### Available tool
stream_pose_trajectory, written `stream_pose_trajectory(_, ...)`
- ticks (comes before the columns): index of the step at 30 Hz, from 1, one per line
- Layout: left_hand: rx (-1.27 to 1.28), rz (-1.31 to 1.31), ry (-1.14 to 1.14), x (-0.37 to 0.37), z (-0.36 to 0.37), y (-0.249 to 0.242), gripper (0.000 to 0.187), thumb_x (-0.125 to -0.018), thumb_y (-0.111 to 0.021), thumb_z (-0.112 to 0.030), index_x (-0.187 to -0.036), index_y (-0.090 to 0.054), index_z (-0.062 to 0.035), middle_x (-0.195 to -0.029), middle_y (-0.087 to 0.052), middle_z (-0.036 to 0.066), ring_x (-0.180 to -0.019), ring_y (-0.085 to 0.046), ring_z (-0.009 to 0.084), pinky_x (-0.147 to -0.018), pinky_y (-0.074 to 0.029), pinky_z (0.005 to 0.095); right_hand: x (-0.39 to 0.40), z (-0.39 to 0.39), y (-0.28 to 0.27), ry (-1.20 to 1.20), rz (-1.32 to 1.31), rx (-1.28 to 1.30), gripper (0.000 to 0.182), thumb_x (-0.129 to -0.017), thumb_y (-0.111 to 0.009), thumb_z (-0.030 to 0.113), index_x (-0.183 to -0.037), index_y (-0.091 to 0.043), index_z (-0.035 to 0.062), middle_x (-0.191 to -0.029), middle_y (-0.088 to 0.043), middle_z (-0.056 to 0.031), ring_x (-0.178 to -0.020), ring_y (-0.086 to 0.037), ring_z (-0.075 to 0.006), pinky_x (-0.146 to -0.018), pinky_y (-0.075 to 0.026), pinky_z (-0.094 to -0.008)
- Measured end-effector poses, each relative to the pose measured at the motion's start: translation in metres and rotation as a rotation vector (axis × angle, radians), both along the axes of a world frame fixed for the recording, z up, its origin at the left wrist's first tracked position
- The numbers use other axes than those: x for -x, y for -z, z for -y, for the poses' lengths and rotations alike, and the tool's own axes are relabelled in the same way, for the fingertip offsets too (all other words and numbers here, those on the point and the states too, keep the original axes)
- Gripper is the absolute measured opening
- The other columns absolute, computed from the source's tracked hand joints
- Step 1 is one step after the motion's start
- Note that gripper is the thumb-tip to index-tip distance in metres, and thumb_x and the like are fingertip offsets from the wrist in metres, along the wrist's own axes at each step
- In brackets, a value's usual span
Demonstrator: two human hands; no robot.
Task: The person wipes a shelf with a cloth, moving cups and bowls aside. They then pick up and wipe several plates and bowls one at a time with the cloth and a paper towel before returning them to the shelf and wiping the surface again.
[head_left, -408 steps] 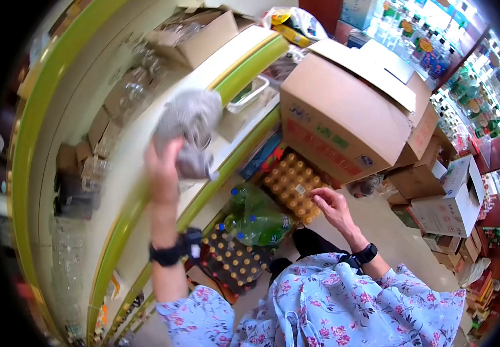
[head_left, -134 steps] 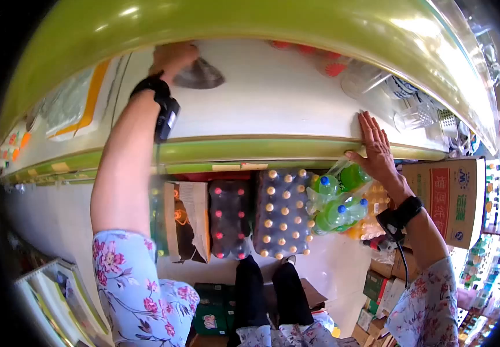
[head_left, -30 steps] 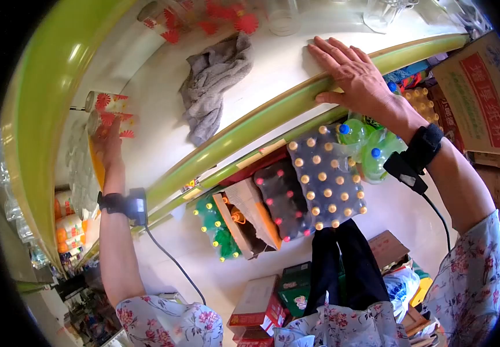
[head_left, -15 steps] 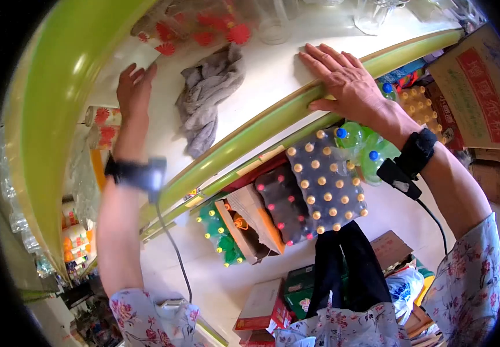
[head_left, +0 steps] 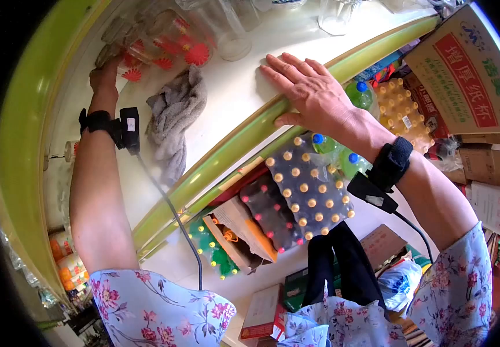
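Note:
My left hand (head_left: pixel 104 78) reaches to the back of the white shelf (head_left: pixel 227 87) and closes on a clear glass with red flower prints (head_left: pixel 124 56), one of several lying there. A crumpled grey cloth (head_left: pixel 172 118) lies on the shelf just right of my left wrist. My right hand (head_left: pixel 311 92) rests flat, fingers spread, on the shelf's front by the green edge (head_left: pixel 232 147), holding nothing.
Plain clear glasses (head_left: pixel 227 34) stand further along the shelf. Below it, shrink-wrapped packs of bottles (head_left: pixel 305 194) and green bottles (head_left: pixel 354 95) sit on the floor. A cardboard box with red print (head_left: pixel 470 75) stands at right, with more boxes (head_left: pixel 261 309) by my legs.
My left hand moved from the open shelf surface up to the flower-print glasses at the back. The view shifted left; my right hand stayed pressed on the shelf edge.

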State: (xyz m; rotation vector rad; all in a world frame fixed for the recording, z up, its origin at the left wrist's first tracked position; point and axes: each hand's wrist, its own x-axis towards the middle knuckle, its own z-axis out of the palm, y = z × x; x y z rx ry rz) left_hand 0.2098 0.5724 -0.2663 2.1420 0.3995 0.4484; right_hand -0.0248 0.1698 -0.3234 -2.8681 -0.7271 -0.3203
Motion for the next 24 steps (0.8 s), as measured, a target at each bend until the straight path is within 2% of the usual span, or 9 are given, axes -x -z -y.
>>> stream_pose_trajectory(5, -0.291, 0.161, -0.001, -0.042, -0.065, 0.035, 0.069, -0.063, -0.085, -0.042, -0.112, -0.063, 0.0018, -0.106, -0.068, 0.013, -0.096, -0.063, 0.0231, -0.086, -0.047, 0.0334, 0.0, 0.0, -0.001, -0.011, 0.0, -0.023, 0.097, -0.067, -0.077, 0.052, -0.144, -0.035, 0.009, -0.15, -0.037, -0.0089, -0.139, -0.032, -0.0264, -0.112, -0.029, -0.0398)
stream_pose_trajectory(7, -0.291, 0.213, -0.1, 0.006, -0.028, 0.014, 0.061, -0.066, -0.084, -0.04, -0.106, -0.064, 0.0016, -0.1, -0.068, 0.011, -0.094, -0.063, 0.0232, -0.085, -0.048, 0.0332, 0.0, -0.001, -0.002, -0.002, 0.002, -0.032, 0.096, -0.068, -0.077, 0.05, -0.144, -0.035, 0.0088, -0.15, -0.037, -0.009, -0.139, -0.033, -0.0266, -0.112, -0.029, -0.0398)
stream_pose_trajectory(10, -0.344, 0.1, -0.077, 0.087, 0.021, -0.031, 0.067, -0.074, -0.081, -0.041, -0.117, -0.055, 0.0046, -0.111, -0.063, 0.014, -0.101, -0.06, 0.0229, -0.092, -0.045, 0.0354, 0.0, -0.001, -0.001, -0.002, -0.008, -0.033, 0.091, -0.074, -0.075, 0.048, -0.145, -0.035, 0.0089, -0.151, -0.035, -0.0103, -0.14, -0.031, -0.0279, -0.115, -0.026, -0.0418)
stream_pose_trajectory(12, 0.157, 0.332, 0.241, 0.108, -0.004, -0.011, 0.06, -0.077, -0.079, -0.04, -0.112, -0.056, 0.0029, -0.103, -0.063, 0.011, -0.095, -0.06, 0.02, -0.088, -0.046, 0.0337, 0.0, -0.004, -0.005, 0.01, -0.051, -0.029, 0.09, -0.075, -0.075, 0.047, -0.145, -0.034, 0.0089, -0.152, -0.033, -0.0115, -0.141, -0.028, -0.0287, -0.116, -0.023, -0.0443)
stream_pose_trajectory(14, 0.152, 0.379, 0.348, 0.143, -0.012, -0.016, 0.054, -0.078, -0.077, -0.039, -0.108, -0.056, 0.0013, -0.097, -0.063, 0.009, -0.09, -0.059, 0.0175, -0.085, -0.046, 0.032, -0.002, 0.0, -0.001, -0.002, -0.093, -0.051, 0.093, -0.074, -0.075, 0.045, -0.148, -0.029, 0.012, -0.154, -0.029, -0.0109, -0.143, -0.025, -0.0292, -0.116, -0.02, -0.0464)
stream_pose_trajectory(16, -0.343, 0.223, 0.22, 0.21, 0.009, -0.031, 0.049, -0.08, -0.076, -0.037, -0.106, -0.056, -0.0003, -0.093, -0.062, 0.007, -0.087, -0.058, 0.0153, -0.081, -0.046, 0.0301, -0.007, 0.003, 0.003, -0.016, -0.138, -0.048, 0.096, -0.073, -0.072, 0.049, -0.15, -0.026, 0.0145, -0.156, -0.026, -0.0105, -0.145, -0.021, -0.0294, -0.117, -0.017, -0.0483)
stream_pose_trajectory(19, -0.421, 0.173, 0.155, 0.253, -0.012, -0.026, 0.059, -0.078, -0.077, -0.024, -0.124, -0.052, 0.0025, -0.095, -0.06, 0.009, -0.084, -0.057, 0.0173, -0.078, -0.047, 0.0304, -0.01, 0.002, -0.004, 0.004, -0.233, -0.048, 0.094, -0.074, -0.071, 0.051, -0.149, -0.028, 0.0141, -0.155, -0.026, -0.0108, -0.145, -0.021, -0.0293, -0.116, -0.016, -0.0494)
stream_pose_trajectory(20, -0.388, 0.207, 0.115, 0.262, -0.022, -0.02, 0.05, -0.077, -0.078, -0.026, -0.114, -0.056, 0.0011, -0.094, -0.061, 0.009, -0.084, -0.058, 0.0174, -0.077, -0.047, 0.0308, -0.013, 0.003, -0.001, -0.001, -0.228, -0.048, 0.094, -0.074, -0.071, 0.053, -0.149, -0.029, 0.0138, -0.155, -0.026, -0.0116, -0.145, -0.02, -0.0293, -0.116, -0.017, -0.051)
stream_pose_trajectory(24, -0.409, 0.194, -0.028, 0.286, -0.073, 0.003, 0.04, -0.077, -0.078, -0.027, -0.1, -0.058, -0.0008, -0.089, -0.062, 0.009, -0.08, -0.058, 0.0181, -0.076, -0.048, 0.0324, -0.013, -0.018, -0.008, -0.051, -0.19, -0.282, 0.069, -0.08, -0.071, 0.041, -0.137, -0.047, 0.0097, -0.144, -0.044, -0.0155, -0.133, -0.041, -0.0332, -0.109, -0.034, -0.043)
